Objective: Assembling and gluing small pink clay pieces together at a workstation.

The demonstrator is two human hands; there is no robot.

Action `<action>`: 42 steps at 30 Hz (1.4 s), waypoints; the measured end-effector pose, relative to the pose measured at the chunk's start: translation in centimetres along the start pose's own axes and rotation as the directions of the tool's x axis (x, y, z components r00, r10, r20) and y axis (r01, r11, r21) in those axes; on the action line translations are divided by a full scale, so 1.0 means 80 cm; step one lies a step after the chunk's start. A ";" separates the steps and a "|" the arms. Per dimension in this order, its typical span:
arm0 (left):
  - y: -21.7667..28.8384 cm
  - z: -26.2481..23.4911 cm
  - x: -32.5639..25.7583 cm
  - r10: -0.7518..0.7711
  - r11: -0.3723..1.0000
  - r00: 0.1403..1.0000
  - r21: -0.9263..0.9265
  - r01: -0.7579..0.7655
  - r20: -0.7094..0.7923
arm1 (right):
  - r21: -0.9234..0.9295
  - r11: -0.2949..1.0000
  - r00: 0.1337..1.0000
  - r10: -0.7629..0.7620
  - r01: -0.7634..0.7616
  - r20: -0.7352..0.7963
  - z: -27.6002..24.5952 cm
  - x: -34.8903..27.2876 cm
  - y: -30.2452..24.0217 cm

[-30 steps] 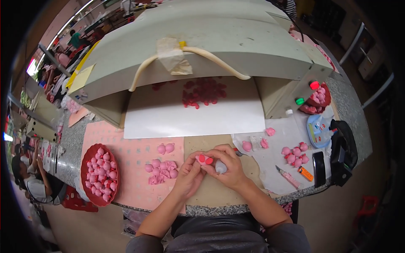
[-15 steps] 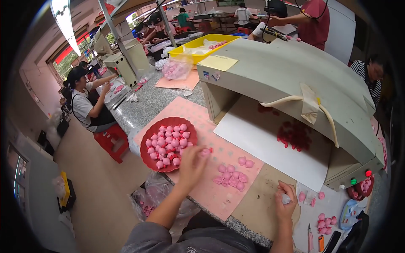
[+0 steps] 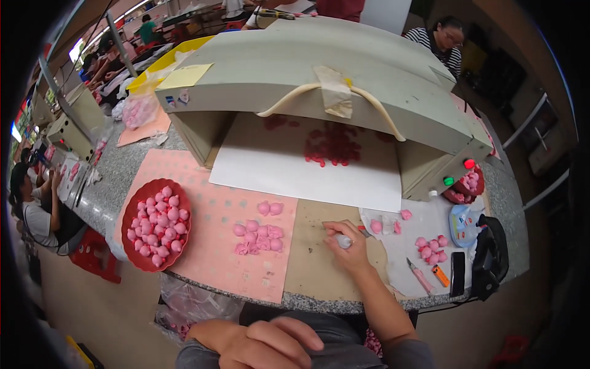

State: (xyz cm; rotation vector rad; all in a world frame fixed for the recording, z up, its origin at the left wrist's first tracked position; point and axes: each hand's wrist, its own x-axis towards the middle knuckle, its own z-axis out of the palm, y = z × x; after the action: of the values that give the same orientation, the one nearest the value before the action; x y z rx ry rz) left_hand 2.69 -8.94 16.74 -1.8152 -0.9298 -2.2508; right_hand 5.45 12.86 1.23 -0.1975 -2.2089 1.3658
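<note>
My left hand [image 3: 270, 344] is close in at the lower edge, in front of my body. Its fingers are bent together, and whatever they may hold is hidden. Over the brown board, my right hand [image 3: 351, 246] is closed around a small translucent bottle [image 3: 343, 241], mostly covered by the fingers. A red scalloped bowl [image 3: 128, 249] at the left holds many round pink pieces with red parts. Between bowl and board, a pink patterned sheet [image 3: 203, 246] carries a cluster of pink pieces [image 3: 258, 237], some ball-shaped, some crumpled, plus two round ones [image 3: 270, 208] behind.
A grey arched machine [image 3: 258, 77] stands behind, with a white sheet [image 3: 264, 172] and red pieces [image 3: 335, 144] inside. At right lie pink pieces [image 3: 432, 249], a knife [image 3: 421, 277], an orange lighter [image 3: 440, 275], a black phone-like slab [image 3: 458, 273] and a blue-white pack [image 3: 465, 224]. Other people sit around.
The view has swung right. My left hand has left the bowl's edge, where it pinched a pink piece, and drawn back to my body. My right hand has moved inward over the board with the bottle.
</note>
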 end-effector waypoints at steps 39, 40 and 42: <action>-0.170 -0.019 -0.066 -0.740 0.549 0.632 0.750 0.370 0.230 | -0.150 0.986 0.977 0.042 -0.075 -0.210 -0.102 -0.067 -0.013; -0.183 -0.003 -0.059 -0.727 0.573 0.629 0.750 0.331 0.278 | -0.137 0.988 0.981 0.039 -0.066 -0.192 -0.099 -0.069 -0.017; -0.208 0.025 -0.048 -0.710 0.596 0.626 0.747 0.293 0.321 | -0.110 0.993 0.985 0.018 -0.037 -0.170 -0.098 -0.074 -0.019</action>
State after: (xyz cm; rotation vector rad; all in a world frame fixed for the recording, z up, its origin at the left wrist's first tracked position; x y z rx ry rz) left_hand -1.90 4.45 6.93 -2.0489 -2.3041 -1.1438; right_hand 14.64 15.99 3.15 -0.3718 -2.1492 1.1928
